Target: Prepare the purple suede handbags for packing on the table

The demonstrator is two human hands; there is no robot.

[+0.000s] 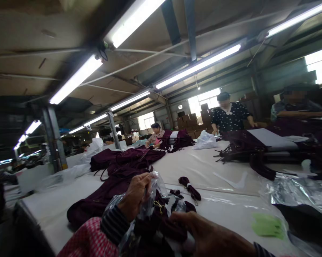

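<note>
My left hand has its fingers closed on the upper edge of a clear plastic bag. Below and right of it, my right hand grips dark maroon material at the bag's opening; its fingertips are partly hidden. Part of the maroon item shows inside or beneath the plastic, with a small yellow tie on it. A bundled maroon strap with a metal clip lies on the white table just beyond my hands.
Maroon bags lie at the left, with more stacked at the right. Silvery plastic and green paper are on the right side. Three people stand or sit across the table. Crumpled white plastic rests farther back.
</note>
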